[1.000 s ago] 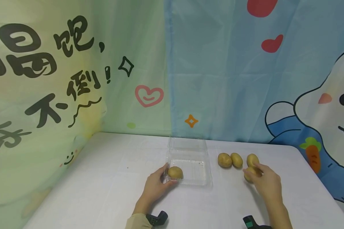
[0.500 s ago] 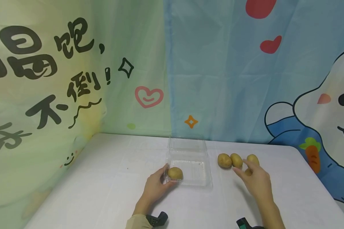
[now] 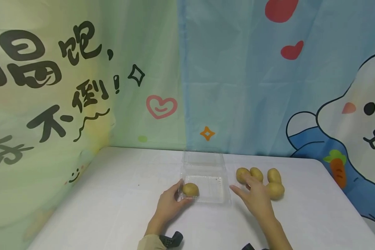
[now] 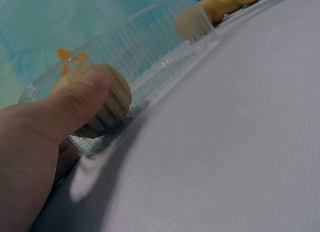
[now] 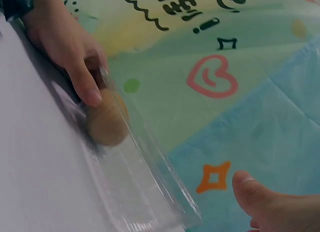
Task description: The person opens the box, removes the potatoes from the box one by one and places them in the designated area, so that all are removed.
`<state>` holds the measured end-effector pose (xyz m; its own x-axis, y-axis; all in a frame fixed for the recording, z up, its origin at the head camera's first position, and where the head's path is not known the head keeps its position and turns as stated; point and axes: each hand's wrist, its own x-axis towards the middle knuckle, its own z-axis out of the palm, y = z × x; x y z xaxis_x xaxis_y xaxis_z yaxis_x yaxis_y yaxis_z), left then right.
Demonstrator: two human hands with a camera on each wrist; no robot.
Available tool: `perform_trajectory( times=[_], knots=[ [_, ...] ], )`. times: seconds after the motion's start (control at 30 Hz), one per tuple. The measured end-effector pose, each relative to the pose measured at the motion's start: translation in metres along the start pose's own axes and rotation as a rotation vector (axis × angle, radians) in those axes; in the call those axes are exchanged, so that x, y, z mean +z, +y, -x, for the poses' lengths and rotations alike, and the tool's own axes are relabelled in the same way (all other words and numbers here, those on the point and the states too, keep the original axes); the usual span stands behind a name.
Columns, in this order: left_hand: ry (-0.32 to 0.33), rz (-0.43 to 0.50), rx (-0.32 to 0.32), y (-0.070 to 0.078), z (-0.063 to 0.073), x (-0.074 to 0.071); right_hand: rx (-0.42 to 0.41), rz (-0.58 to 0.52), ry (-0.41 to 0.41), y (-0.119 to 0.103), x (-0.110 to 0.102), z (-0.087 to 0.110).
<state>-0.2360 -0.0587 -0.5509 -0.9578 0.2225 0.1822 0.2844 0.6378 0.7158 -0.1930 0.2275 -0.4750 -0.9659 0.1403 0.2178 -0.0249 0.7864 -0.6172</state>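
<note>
A clear plastic clamshell box (image 3: 207, 200) lies with its lid folded back on the white table. One potato (image 3: 190, 189) sits in its front left corner. My left hand (image 3: 170, 205) grips that corner, its thumb (image 4: 82, 99) along the front wall outside the potato. To the right of the box lie several potatoes. My right hand (image 3: 257, 198) is over the table with thumb and fingers spread, its fingertips overlapping the leftmost potato (image 3: 242, 173). A second potato (image 3: 256, 173) lies right beside that one. In the right wrist view, the right thumb (image 5: 252, 194) points up, apart from the box.
Two more potatoes, a back one (image 3: 274, 176) and a front one (image 3: 275, 191), lie to the right of my right hand. Behind the table (image 3: 112, 208) hangs a printed curtain (image 3: 237, 86). The lid (image 3: 203, 159) reaches close to the table's back edge.
My right hand has let go of the front right potato and moved left to the leftmost one, its fingers spreading. The left hand stays on the box corner.
</note>
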Motion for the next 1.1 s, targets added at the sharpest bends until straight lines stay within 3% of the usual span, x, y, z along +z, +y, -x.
perform_trajectory(
  times=[0.17, 0.5, 0.83, 1.1],
  knots=[
    [-0.003, 0.0, -0.002, -0.001, -0.001, 0.002, -0.041, -0.027, -0.017, -0.012, 0.009, -0.001],
    [0.007, -0.029, -0.011, 0.0, 0.0, 0.005, -0.01, -0.137, -0.159, -0.039, 0.035, -0.009],
    [0.029, -0.043, -0.014, -0.01, 0.0, -0.004, -0.104, -0.101, -0.229, -0.072, 0.07, -0.024],
    [0.011, -0.041, -0.009, -0.008, -0.002, 0.001, -0.089, -0.095, -0.269, -0.071, 0.084, -0.025]
  ],
)
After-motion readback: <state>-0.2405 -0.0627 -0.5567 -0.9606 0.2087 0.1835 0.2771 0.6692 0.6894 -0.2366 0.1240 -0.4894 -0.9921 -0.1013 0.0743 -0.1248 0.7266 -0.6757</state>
